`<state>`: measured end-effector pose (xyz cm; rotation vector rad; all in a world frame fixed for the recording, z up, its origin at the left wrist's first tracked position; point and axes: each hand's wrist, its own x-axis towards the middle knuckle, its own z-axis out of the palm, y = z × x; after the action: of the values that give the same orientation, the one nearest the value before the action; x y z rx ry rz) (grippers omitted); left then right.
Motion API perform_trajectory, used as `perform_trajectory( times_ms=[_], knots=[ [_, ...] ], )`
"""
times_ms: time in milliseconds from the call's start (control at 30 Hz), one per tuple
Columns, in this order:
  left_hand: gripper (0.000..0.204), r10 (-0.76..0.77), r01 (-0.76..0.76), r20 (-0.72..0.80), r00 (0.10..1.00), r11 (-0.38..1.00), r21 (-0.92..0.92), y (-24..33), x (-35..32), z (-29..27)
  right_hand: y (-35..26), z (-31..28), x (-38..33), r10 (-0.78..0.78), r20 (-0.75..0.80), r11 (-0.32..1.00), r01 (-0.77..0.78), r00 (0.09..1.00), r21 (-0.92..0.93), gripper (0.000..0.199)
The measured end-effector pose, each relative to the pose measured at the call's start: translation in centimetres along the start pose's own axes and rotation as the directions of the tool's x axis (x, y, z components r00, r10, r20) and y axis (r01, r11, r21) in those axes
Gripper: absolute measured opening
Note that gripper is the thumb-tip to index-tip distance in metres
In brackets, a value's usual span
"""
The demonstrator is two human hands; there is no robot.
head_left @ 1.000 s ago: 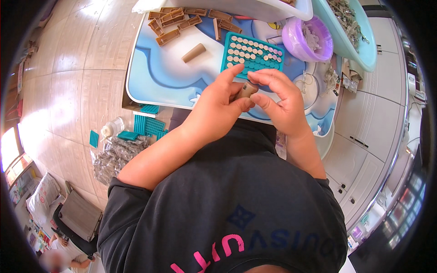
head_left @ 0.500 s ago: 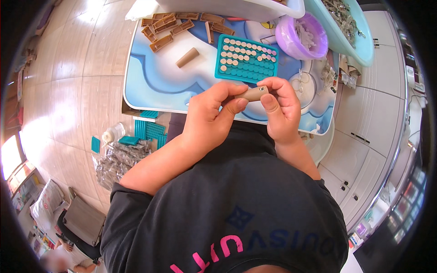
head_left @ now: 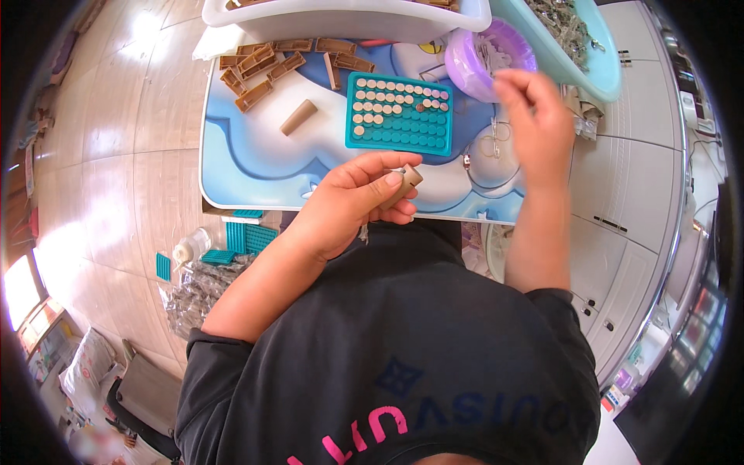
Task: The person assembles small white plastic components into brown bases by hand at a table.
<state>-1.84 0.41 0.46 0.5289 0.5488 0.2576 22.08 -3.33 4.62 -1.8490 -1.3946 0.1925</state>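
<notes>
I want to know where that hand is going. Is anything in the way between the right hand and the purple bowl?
No. The right hand hovers right beside the purple bowl, nothing visible between them.

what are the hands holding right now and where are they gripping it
The left hand pinches a small tan cylinder around its lower end, between thumb and fingers. The right hand, near the purple bowl, shows nothing clearly held.
</notes>
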Motion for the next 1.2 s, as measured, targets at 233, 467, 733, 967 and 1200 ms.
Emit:
perform_trajectory(
  times_ms=[233, 467, 733, 967, 1200],
  knots=[
    [0.031, -0.028, 0.028, -0.007, 1.0, 1.0, -0.003, 0.0, 0.6, 0.2, 4.0, -0.2, 7.5, 0.22, 0.4, 0.757, 0.102, 0.89, -0.645, 0.019],
    [0.029, -0.005, 0.003, -0.054, 0.999, 1.0, -0.028, 0.0, 0.5, -0.3, 3.4, -1.1, 7.1, 0.157, 0.249, 0.868, -0.013, 0.956, -0.497, 0.016],
    [0.029, -0.017, 0.015, -0.057, 0.998, 1.0, -0.025, 0.0, 0.5, 0.0, 4.8, -1.4, 5.4, 0.211, 0.117, 0.975, -0.2, 0.971, -0.092, 0.014],
    [0.028, -0.022, 0.019, -0.07, 0.997, 0.998, -0.054, -0.2, 0.5, 0.2, 4.6, -1.2, 4.7, 0.23, 0.092, 0.97, -0.236, 0.969, 0.063, 0.014],
    [0.029, -0.023, 0.019, -0.072, 0.997, 0.998, -0.064, -0.3, 0.6, 0.7, 3.8, -1.1, 4.3, 0.183, -0.057, 0.982, -0.185, 0.982, -0.043, 0.016]
  ],
)
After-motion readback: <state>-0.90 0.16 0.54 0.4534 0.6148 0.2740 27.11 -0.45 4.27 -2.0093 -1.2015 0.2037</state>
